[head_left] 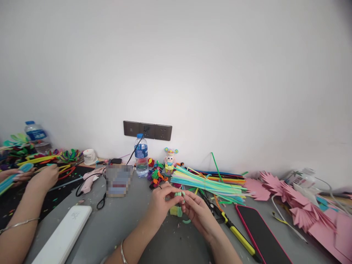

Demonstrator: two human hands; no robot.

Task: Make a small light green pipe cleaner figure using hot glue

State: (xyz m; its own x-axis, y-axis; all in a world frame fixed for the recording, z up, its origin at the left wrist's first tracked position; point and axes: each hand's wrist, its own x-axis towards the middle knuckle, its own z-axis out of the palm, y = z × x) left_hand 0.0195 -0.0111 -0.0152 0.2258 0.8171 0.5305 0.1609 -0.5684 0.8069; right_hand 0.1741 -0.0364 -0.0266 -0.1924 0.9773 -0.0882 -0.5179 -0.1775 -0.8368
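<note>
Close together over the grey table mat (99, 234), my left hand (161, 200) and my right hand (197, 209) both pinch a small curled piece of pale green pipe cleaner (180, 194). Fingers of both hands cover part of it. Just below my fingertips lies a yellow and mint bundle of short fuzzy pieces (176, 211). A small curved mint pipe cleaner offcut (186, 221) rests beside my right hand. Behind the hands is a sheaf of pastel pipe cleaners (206, 184).
Right: yellow-black pliers (238, 234), a red-edged phone (260, 234), folded pink paper (299, 205). Left: a white power bank (64, 234), a pink glue gun (89, 180). A water bottle (141, 157) and figurine (169, 163) stand near the wall. Another person's hands (44, 179) hold pipe cleaners.
</note>
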